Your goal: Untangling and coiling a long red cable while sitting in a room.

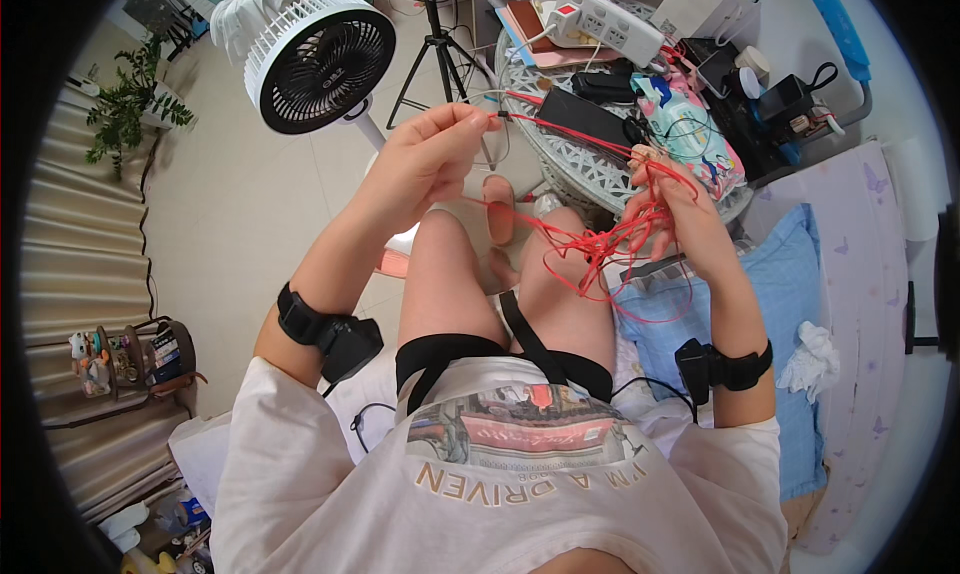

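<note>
A tangled bundle of thin red cord (600, 248) hangs over my thighs. My left hand (442, 150) is raised above my left knee, its thumb and fingers pinched on a strand of the cord beside a small black piece (502, 114). Some strands run taut from there across to my right hand (660, 199). That hand is at the edge of the round table, with cord looped around its fingers and the tangle hanging from it. Another strand runs from below the left hand into the tangle.
A white lattice table (555, 165) bears a power strip (607, 23), a black box (589, 116) and a wipes pack (686, 128). A white fan (322, 64) and a black tripod (435, 41) stand ahead. A blue pillow (780, 274) lies at right.
</note>
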`<state>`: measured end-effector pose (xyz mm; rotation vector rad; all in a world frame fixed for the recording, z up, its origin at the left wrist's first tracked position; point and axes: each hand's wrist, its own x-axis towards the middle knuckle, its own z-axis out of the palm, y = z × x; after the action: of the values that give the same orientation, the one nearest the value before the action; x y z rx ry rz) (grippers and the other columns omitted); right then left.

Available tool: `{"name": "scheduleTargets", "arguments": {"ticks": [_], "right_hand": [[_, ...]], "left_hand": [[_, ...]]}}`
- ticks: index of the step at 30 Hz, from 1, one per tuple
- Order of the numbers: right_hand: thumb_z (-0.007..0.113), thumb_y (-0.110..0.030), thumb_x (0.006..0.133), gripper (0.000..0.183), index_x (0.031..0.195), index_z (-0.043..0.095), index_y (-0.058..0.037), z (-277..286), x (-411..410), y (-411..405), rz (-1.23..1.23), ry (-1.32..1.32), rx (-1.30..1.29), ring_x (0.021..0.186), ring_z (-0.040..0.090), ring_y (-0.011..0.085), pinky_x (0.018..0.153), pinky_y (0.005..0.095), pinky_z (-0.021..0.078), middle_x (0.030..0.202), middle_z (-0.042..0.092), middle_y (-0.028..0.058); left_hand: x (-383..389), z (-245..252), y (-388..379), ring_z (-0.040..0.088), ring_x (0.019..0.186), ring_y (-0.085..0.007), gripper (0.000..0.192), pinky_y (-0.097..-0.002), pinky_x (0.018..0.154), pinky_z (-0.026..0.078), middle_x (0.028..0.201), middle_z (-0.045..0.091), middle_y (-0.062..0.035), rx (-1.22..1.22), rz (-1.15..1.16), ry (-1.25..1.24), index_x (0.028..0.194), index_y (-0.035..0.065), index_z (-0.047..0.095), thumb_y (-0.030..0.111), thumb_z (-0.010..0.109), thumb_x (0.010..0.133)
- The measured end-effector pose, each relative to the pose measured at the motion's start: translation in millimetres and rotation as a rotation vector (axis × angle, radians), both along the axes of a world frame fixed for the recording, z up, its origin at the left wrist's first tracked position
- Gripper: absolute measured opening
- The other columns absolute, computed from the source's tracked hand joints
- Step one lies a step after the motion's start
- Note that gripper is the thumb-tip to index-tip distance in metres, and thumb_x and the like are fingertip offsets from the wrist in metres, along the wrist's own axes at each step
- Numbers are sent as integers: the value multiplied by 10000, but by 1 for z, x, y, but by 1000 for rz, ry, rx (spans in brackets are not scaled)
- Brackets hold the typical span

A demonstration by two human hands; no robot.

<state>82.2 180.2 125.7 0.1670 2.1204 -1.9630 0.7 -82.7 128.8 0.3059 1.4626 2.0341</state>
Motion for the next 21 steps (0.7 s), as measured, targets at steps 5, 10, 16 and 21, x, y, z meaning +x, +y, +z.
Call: {"name": "scheduleTargets", "arguments": {"ticks": [5, 10, 16, 21], "right_hand": [[286, -381, 898, 392, 954, 429, -21, 6, 1, -3, 46, -99, -129, 466, 573, 144, 326, 188, 413, 671, 578, 121], [239, -466, 882, 478, 963, 449, -45, 11, 0, -5, -23, -137, -160, 444, 562, 143, 352, 194, 443, 658, 574, 102], [274, -466, 877, 478, 968, 452, -32, 15, -4, -10, -70, -127, -210, 479, 584, 163, 385, 213, 472, 705, 588, 125], [275, -458, 879, 478, 996, 447, -28, 14, -9, -9, -80, -105, -246, 522, 597, 166, 411, 218, 487, 729, 589, 121]], "left_hand": [[-5, -22, 9, 412, 653, -27, 286, -169, 594, 366, 785, 468, 21, -139, 65, 241, 1071, 33, 479, 191, 514, 835], [4, -42, 20, 451, 892, -80, 330, -230, 781, 389, 1032, 490, -34, -199, 149, 409, 1096, 18, 471, 148, 558, 805], [18, -37, 24, 497, 841, -89, 209, -248, 772, 392, 911, 546, -29, -112, -46, 351, 968, 9, 531, 133, 559, 802], [25, -32, 38, 512, 806, -79, 198, -222, 732, 399, 868, 566, -23, -208, -38, 705, 952, 20, 551, 132, 574, 791]]}}
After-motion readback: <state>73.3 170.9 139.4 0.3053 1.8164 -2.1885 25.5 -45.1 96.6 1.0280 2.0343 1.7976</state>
